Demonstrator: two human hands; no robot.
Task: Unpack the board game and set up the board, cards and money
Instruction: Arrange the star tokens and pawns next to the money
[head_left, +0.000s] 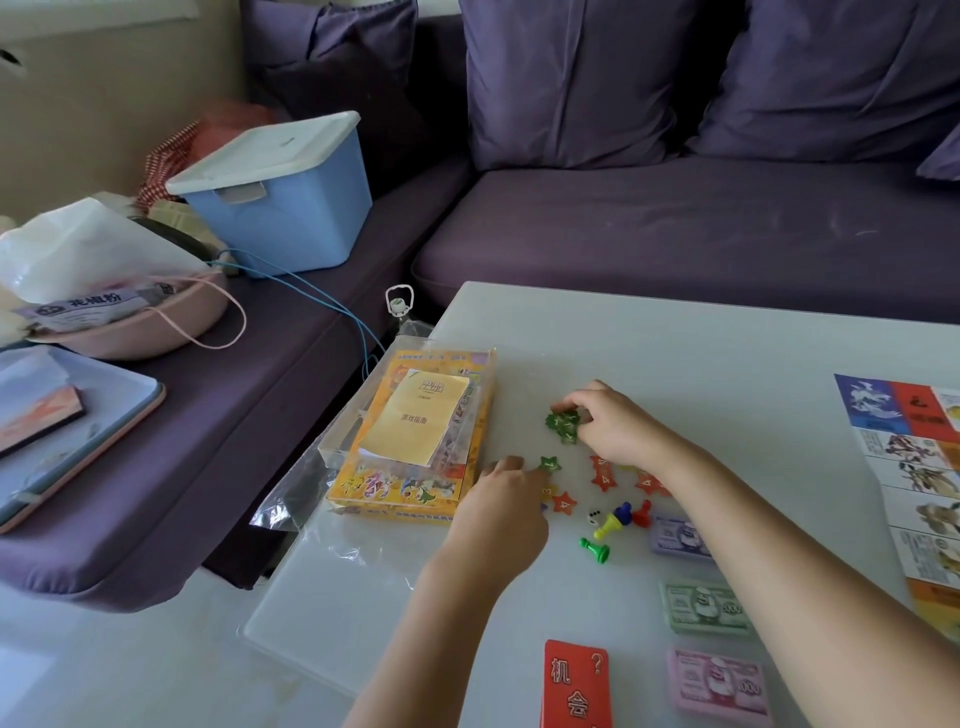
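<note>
On the white table (675, 343) my right hand (610, 421) pinches a small pile of green star tokens (562, 425). My left hand (501, 499) touches a single green star (549, 464) with its fingertips. Orange star tokens (602, 474) lie scattered between my arms, beside a die (594, 517) and several coloured pawns (618, 517). Stacks of play money, purple (675, 535), green (706, 608) and pink (719, 680), lie in a column near me. A red card deck (576, 686) sits at the bottom edge. The game board (914, 467) lies at the right.
The yellow game box (410, 491) in a clear plastic case, with a yellow booklet (410, 415) on top, sits at the table's left edge. A purple sofa (675, 223) wraps behind and left, holding a blue storage bin (280, 197), a pink basket (130, 322) and a tray (62, 431).
</note>
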